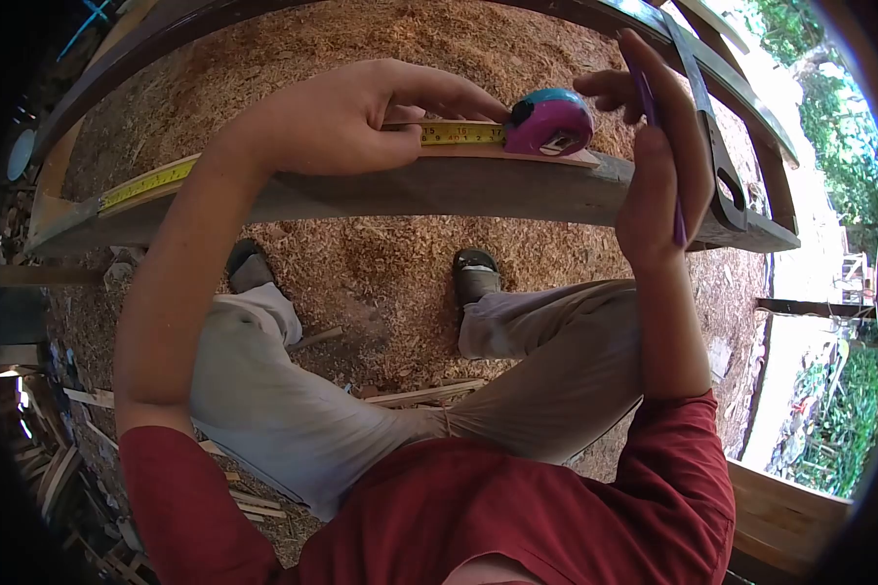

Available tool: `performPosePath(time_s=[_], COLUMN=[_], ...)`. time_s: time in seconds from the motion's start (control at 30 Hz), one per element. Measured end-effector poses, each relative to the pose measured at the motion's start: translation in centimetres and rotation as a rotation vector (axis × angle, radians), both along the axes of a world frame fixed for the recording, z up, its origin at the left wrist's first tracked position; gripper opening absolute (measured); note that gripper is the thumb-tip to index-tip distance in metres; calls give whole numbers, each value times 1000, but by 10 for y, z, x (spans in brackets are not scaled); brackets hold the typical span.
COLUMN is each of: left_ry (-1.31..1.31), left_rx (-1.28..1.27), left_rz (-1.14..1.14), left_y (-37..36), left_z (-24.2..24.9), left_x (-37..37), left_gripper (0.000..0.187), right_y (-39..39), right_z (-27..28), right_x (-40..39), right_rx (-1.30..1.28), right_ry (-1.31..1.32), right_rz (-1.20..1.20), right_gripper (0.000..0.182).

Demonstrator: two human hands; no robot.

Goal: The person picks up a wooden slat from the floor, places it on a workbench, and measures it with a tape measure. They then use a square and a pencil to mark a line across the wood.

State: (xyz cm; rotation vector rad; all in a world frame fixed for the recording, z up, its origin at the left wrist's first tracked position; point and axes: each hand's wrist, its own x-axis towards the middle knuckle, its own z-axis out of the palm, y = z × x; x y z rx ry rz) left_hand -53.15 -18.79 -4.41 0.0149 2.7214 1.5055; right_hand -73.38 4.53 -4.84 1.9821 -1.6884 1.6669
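Sawdust [380, 278] below, tape measure [546, 125] between hands [327, 117] [693, 161]

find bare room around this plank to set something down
Free: the sawdust floor between the shoes, and the stretch between plank and far rail. Crowded: the plank's right part, where tape, right hand, pencil and saw bunch up; left hand is over its middle.

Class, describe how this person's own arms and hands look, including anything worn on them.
The left hand and right hand are bare, with no gloves showing. The left forearm and right forearm are uncovered too; no watch or bracelet shows. The left sleeve and right sleeve are plain dark red, ending near the elbow.
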Motion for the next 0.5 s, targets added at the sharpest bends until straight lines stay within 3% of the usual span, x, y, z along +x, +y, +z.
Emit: performPosePath(time_s=[0.1,0.17,0.3,0.5], left_ry=[41,68,36,102], left_rx=[14,45,154,128], left_rz=[-40,-41,-45,-74], left_y=[-2,-2,-1,-2], left_z=[-4,-5,-8,-12], left_x=[-1,-1,-1,-2], left_gripper=[64,60,55,52], right_y=[2,7,4,-11], right_z=[0,6,8,-22], right_x=[18,27,43,49], right_rx=[-120,84,277,195], right_ry=[-168,-206,-206,-123], right_rz=[207,218,118,38], right_gripper=[40,32,15,13])
